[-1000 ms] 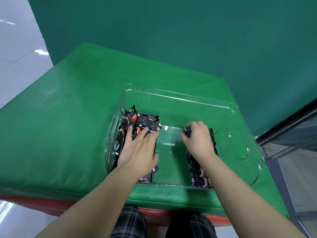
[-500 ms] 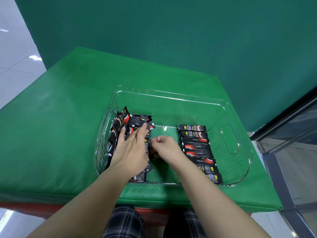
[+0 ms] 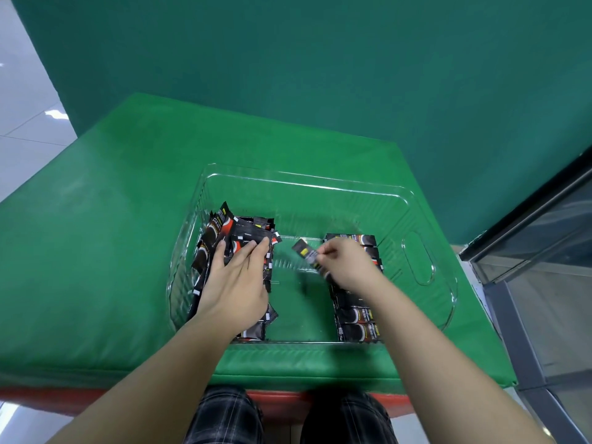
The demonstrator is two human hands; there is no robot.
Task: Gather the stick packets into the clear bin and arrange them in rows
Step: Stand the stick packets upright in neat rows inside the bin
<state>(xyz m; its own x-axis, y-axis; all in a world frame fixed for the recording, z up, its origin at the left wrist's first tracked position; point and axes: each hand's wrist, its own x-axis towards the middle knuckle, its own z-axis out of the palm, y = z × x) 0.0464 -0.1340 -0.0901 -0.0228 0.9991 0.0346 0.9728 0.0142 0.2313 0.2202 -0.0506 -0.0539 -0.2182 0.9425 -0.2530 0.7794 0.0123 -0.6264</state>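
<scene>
Black foil is what I've got pinched in my right hand [image 3: 344,267]: one stick packet [image 3: 308,255], thumb and curled fingers on its near end, lifted over the bare middle of the clear bin [image 3: 307,184] with its long axis slanting up and left, away from the tidy row [image 3: 357,310] that lies just right of that hand along the bin's right side. My left hand [image 3: 235,285] lies flat with straight fingers on the loose heap [image 3: 234,241] at the bin's left side, gripping nothing. I judge the packet must swing crosswise to match the row, and my right hand is the nearer one.
</scene>
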